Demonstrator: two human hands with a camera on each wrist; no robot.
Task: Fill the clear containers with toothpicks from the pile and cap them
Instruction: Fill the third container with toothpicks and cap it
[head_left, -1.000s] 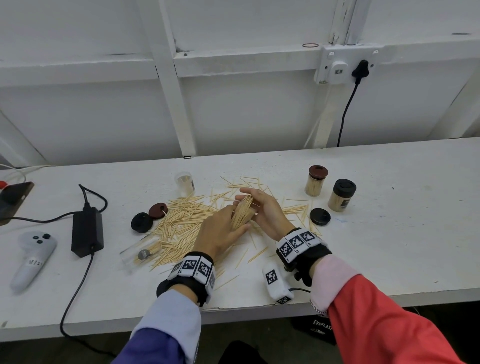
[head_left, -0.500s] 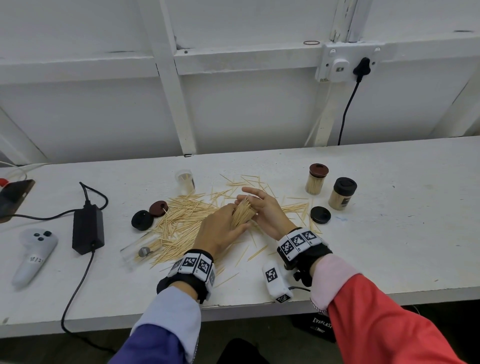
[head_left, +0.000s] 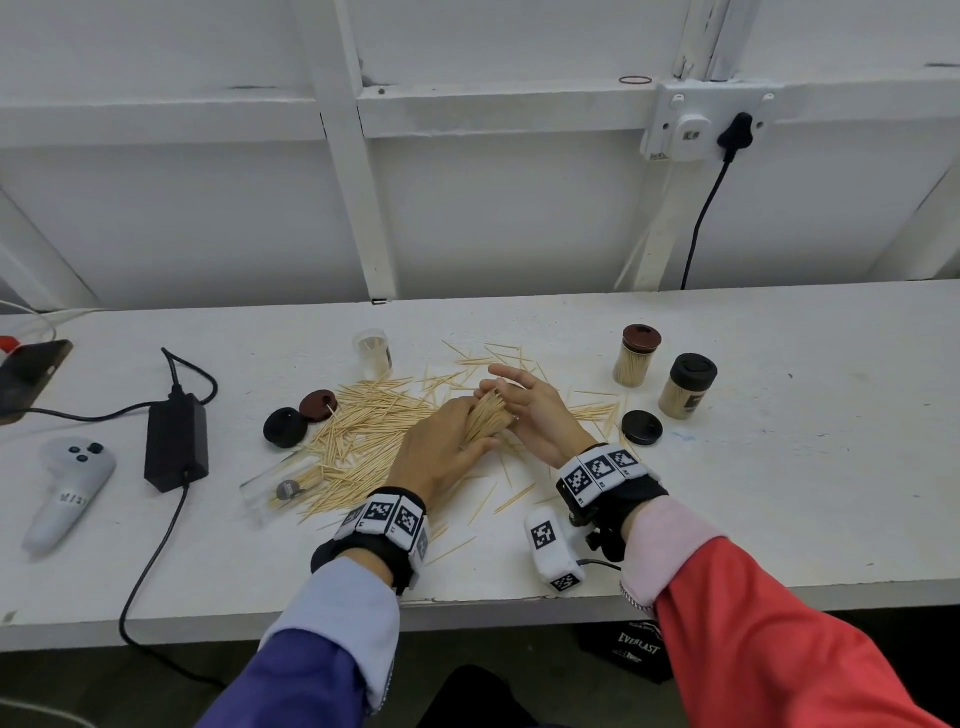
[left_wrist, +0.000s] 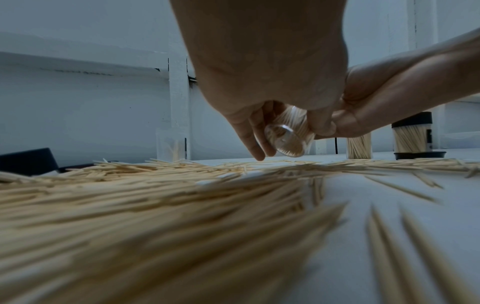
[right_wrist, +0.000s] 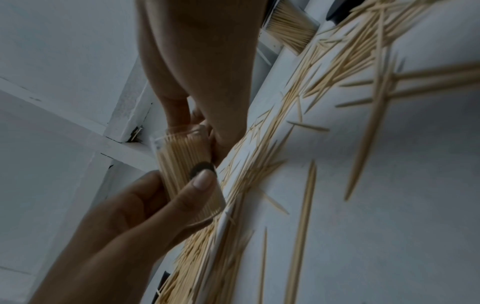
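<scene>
the left hand (head_left: 441, 447) has its grip wrapped round a clear container (right_wrist: 187, 172), nearly full of toothpicks and tilted with its mouth toward the right hand (head_left: 535, 415), likely so sticks slide in lengthwise. the right grip looks loosely curled at that mouth; whether it pinches toothpicks i cannot tell. the pile (head_left: 363, 431) lies on the table (head_left: 779, 467) just left of and beneath the grips; a black cap (head_left: 642, 427) waits just right of them.

A white game controller (head_left: 65, 488) lies beside a black power adapter (head_left: 176, 441), a phone (head_left: 28, 374) behind them.
</scene>
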